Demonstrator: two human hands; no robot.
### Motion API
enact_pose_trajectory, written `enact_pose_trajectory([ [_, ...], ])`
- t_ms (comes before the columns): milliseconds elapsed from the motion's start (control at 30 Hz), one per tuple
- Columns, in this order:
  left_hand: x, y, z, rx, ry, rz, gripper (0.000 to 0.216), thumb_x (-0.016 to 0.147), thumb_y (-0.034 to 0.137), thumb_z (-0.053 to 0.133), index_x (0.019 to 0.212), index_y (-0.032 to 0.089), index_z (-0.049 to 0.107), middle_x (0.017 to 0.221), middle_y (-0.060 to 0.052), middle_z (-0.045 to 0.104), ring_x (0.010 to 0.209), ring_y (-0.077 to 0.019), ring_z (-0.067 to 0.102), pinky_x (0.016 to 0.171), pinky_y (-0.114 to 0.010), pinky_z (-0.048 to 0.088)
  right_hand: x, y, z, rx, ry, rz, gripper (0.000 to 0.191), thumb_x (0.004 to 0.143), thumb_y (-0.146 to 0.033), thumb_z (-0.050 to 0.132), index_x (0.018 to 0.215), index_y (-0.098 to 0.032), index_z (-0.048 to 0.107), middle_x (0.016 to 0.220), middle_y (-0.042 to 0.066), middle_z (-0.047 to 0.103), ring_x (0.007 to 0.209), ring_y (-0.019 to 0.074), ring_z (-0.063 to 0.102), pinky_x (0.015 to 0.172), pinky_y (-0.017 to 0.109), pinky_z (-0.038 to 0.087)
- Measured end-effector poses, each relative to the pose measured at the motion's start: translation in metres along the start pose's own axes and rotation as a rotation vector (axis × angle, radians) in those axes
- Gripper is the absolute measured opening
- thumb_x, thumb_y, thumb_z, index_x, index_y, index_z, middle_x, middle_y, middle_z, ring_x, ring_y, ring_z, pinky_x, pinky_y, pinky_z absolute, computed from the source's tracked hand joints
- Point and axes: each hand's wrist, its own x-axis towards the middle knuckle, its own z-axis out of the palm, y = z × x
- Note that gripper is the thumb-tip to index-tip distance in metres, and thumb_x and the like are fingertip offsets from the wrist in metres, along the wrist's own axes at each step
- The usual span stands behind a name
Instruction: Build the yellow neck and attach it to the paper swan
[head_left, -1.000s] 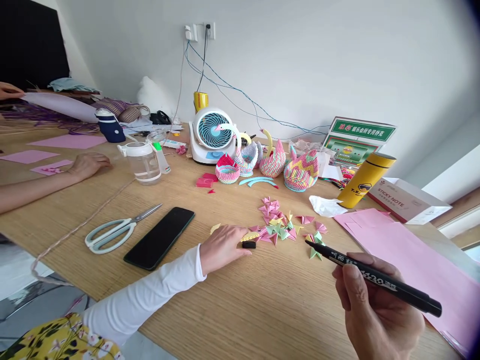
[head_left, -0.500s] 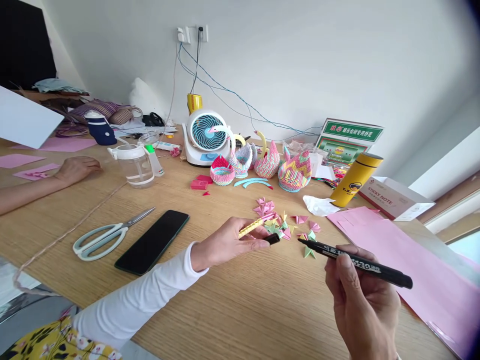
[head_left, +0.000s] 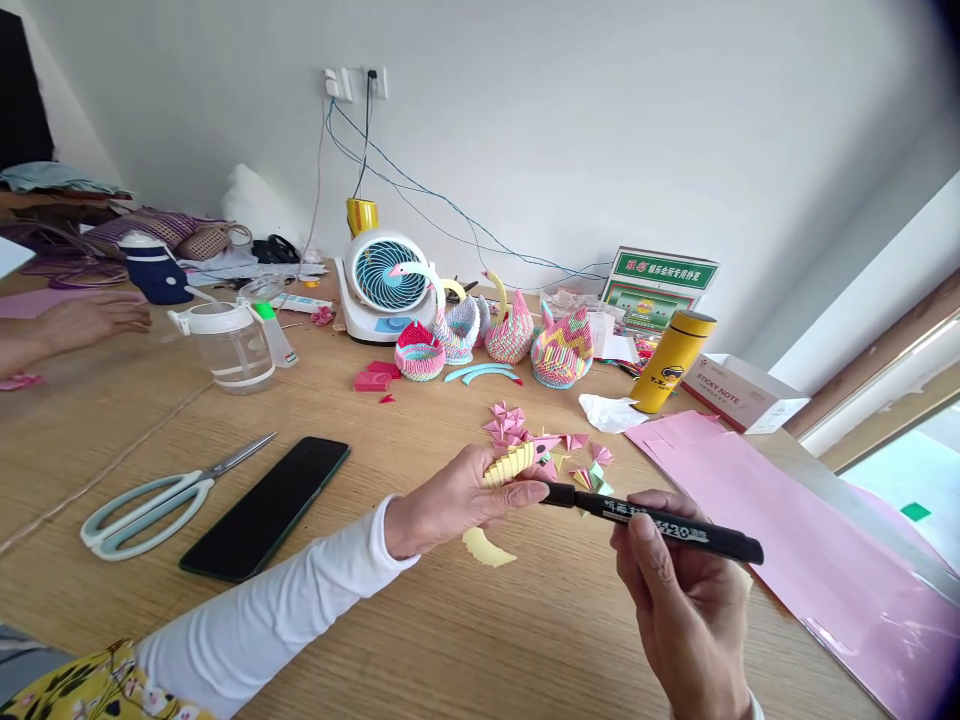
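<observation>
My left hand (head_left: 457,500) grips a yellow folded-paper swan neck (head_left: 510,464) with a pink beak and a dark eye spot. Its curved lower end shows beneath the palm. The same hand pinches the black cap (head_left: 559,495) of a marker pen between thumb and fingers. In my right hand (head_left: 686,610) is the black marker pen (head_left: 667,528), held level, its tip end meeting the cap so the tip is hidden. Just beyond both hands lie small folded paper triangles (head_left: 506,425) in pink, yellow and green.
Scissors (head_left: 150,515) and a phone (head_left: 266,510) lie left. Finished paper swans (head_left: 511,335), a fan (head_left: 390,285) and a water jug (head_left: 234,350) stand behind. Pink paper sheets (head_left: 750,520) and a yellow bottle (head_left: 671,365) are right. Another person's hand (head_left: 90,325) rests far left.
The marker has moved left and its tip end now meets the cap. The swan neck has turned so its head and eye show. The other person's hand has shifted; the view has swung right.
</observation>
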Motion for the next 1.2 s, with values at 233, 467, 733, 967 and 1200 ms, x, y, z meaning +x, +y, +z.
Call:
enact_pose_trajectory([
  [233,0.007,-0.014,0.015,-0.089,-0.003,0.079,0.035,0.084,0.044,0.065,0.091,0.010,0.064,0.080,-0.006,0.067,0.046,-0.0029,0.041,0.042,-0.018,0.026,0.001,0.002,0.004,0.089,0.025,0.094,0.026,0.082,-0.036,0.075,0.098,-0.023,0.061,0.065,-0.004,0.058,0.039,0.0014,0.035,0.034,0.013,0.024],
  [467,0.008,-0.026,0.021,-0.101,0.077,0.124,0.032,0.084,0.041,0.066,0.089,0.010,0.062,0.075,-0.005,0.067,0.046,-0.0074,0.058,0.041,-0.017,0.029,0.002,0.011,0.007,0.162,-0.007,0.096,0.024,0.082,-0.035,0.075,0.095,-0.021,0.061,0.062,-0.004,0.059,0.038,0.0009,0.036,0.034,0.011,0.026],
  [733,0.005,-0.031,0.026,-0.097,0.122,0.156,0.030,0.086,0.041,0.064,0.087,0.011,0.062,0.071,-0.002,0.066,0.053,-0.0116,0.066,0.056,-0.020,0.046,-0.001,0.016,0.015,0.174,-0.022,0.054,0.020,0.085,-0.033,0.073,0.090,-0.020,0.059,0.062,-0.003,0.061,0.038,0.0010,0.039,0.035,0.011,0.029],
  [967,0.003,-0.027,0.030,-0.121,0.134,0.148,0.033,0.085,0.045,0.063,0.081,0.012,0.059,0.070,-0.001,0.065,0.054,-0.0119,0.066,0.056,-0.021,0.046,0.000,0.020,0.018,0.200,-0.017,0.075,0.019,0.085,-0.036,0.071,0.088,-0.021,0.059,0.062,-0.004,0.059,0.042,0.0028,0.039,0.037,0.012,0.030],
  [1200,0.005,-0.016,0.011,-0.110,0.173,0.041,0.038,0.083,0.049,0.065,0.081,0.012,0.059,0.077,-0.006,0.069,0.051,-0.0069,0.057,0.041,-0.019,0.020,0.015,0.000,-0.010,0.077,0.022,0.086,0.031,0.084,-0.041,0.073,0.108,-0.023,0.064,0.065,-0.005,0.048,0.051,0.0040,0.036,0.046,0.010,0.034],
])
